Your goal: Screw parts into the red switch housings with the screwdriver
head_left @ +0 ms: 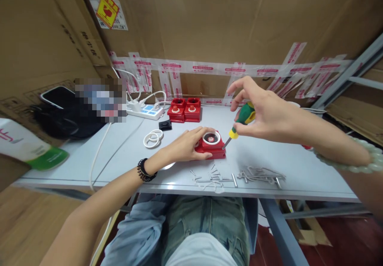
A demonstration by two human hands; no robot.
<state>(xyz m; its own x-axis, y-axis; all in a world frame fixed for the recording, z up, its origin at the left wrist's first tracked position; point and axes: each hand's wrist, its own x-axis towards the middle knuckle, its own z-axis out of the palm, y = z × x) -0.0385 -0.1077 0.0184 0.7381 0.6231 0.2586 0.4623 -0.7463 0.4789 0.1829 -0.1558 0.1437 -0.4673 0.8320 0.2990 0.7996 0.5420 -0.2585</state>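
Note:
A red plastic box [220,151] with a white ring [216,141] around a black round centre lies on the table. My left hand [191,144] wraps over its left side and holds it down. In my right hand [254,112] is a screwdriver [244,116] with a green and yellow handle, tilted, its tip at the screw [223,148] on the box's right corner. Just in front of the box lie several loose screws [214,173], with metal pins [234,180] and a tangle of thin grey cord [260,174] to their right.
Two more red boxes [184,110] stand at the back beside a white power strip [148,111]. White rings [152,139] and a small black part [165,125] lie left of my hand. A white and green tube [32,146] and a phone [58,97] are at far left.

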